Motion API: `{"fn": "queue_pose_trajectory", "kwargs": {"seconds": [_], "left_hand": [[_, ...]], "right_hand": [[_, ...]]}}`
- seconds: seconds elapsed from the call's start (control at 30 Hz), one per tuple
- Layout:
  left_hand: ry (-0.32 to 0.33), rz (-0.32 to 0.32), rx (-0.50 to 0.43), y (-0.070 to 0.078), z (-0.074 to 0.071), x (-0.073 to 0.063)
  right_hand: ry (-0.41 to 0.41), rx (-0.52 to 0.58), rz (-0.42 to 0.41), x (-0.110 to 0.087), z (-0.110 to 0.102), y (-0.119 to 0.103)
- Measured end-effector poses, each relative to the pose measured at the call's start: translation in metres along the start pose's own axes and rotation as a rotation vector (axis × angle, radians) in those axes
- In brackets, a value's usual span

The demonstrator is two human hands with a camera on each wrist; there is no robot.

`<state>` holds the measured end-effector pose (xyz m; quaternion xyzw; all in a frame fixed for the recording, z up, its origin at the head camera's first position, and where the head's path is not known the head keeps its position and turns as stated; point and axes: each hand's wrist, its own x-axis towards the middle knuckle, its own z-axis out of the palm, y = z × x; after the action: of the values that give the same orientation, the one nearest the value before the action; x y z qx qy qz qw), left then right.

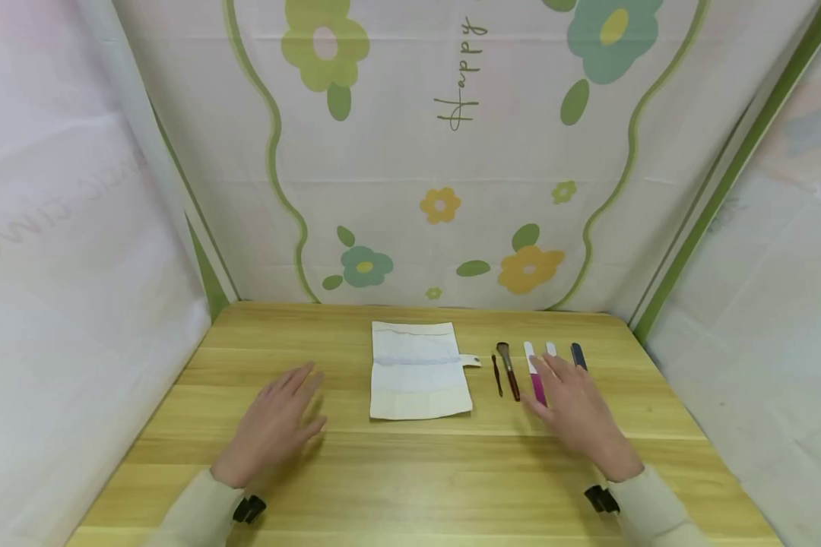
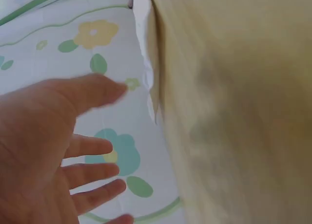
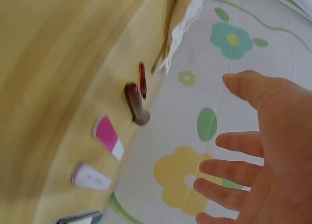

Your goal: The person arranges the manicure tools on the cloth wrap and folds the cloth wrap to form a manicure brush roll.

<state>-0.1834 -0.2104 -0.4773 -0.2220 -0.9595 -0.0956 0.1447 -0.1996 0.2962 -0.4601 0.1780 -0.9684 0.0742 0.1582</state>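
The pink-and-white strip [image 1: 537, 388] lies beneath the thumb and fingertips of the right hand [image 1: 578, 410], which hovers with fingers loosely spread, grasping nothing. Just right of it, a white strip [image 1: 550, 348] and a dark, round-ended strip [image 1: 578, 354] are partly hidden by that hand. To the left lie a brush [image 1: 511, 377] with flared bristles and a glossy reddish handle, then a slender dark tool [image 1: 497, 376]. Farther left, a creased whitish pouch [image 1: 417, 395] lies open, its studded tab pointing right. Left of that, the left hand [image 1: 274, 422] is relaxed, fingers extended, gripping nothing. The table [image 1: 410, 486] has yellowish wood grain; flower-printed cloth [image 1: 383, 152] hangs at its far edge.
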Motion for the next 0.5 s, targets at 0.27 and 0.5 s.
{"fn": "queue_pose_trajectory", "kwargs": {"seconds": [0.27, 0.5], "left_hand": [[0.022, 0.065, -0.152, 0.0, 0.0, 0.043], [-0.075, 0.082, -0.329, 0.001, 0.019, 0.081]], "right_hand": [[0.048, 0.045, 0.027, 0.017, -0.017, 0.043], [-0.083, 0.126, 0.152, 0.029, -0.021, 0.087]]}}
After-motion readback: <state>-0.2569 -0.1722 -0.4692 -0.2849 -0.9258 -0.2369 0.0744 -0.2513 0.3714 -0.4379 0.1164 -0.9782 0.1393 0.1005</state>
